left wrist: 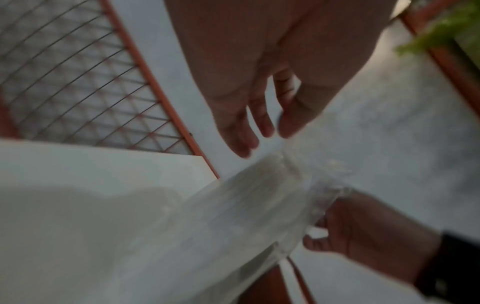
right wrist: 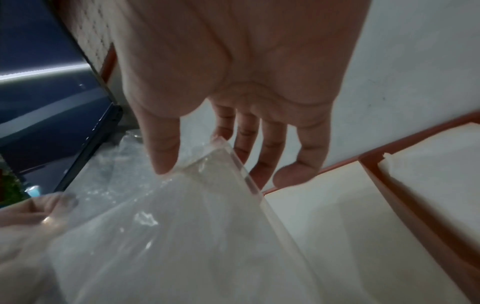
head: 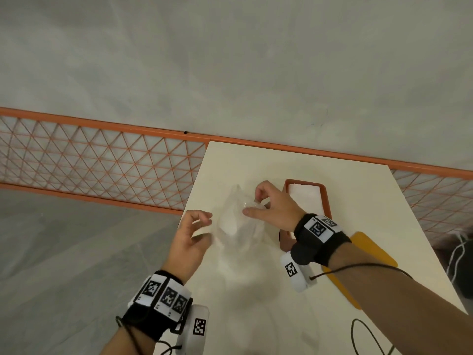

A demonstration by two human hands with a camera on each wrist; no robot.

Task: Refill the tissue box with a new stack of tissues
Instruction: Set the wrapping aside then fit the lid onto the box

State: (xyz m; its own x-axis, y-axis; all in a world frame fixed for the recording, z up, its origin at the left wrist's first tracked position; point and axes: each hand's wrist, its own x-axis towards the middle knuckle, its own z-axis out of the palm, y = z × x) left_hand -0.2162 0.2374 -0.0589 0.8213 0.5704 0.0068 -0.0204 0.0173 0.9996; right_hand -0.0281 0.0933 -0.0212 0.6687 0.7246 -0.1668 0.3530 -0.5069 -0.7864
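1. Both hands up over the tabletop [head: 332, 290] with the clear plastic wrapper [head: 239, 221], apparently holding the new tissues.
2. Right hand [head: 272, 207] grip pinching the wrapper's top edge; left hand [head: 188, 238] fingers loosely curled beside it, contact unclear.
3. Best bet: steady with left, peel slowly to avoid tearing sheets.
4. Orange tissue box [head: 325, 198] just beyond the right wrist, yellow lid [head: 368, 248] beneath the forearm; mind the elbow.

a pale cream worktop [head: 320, 316] stands against an orange rail with mesh. on it, toward the far right, sits an orange tissue box [head: 325, 201], open on top with white inside. nearer, a flat yellow piece [head: 368, 249], perhaps the lid, lies beside it. a thin dark cord [head: 354, 336] loops on the near edge.
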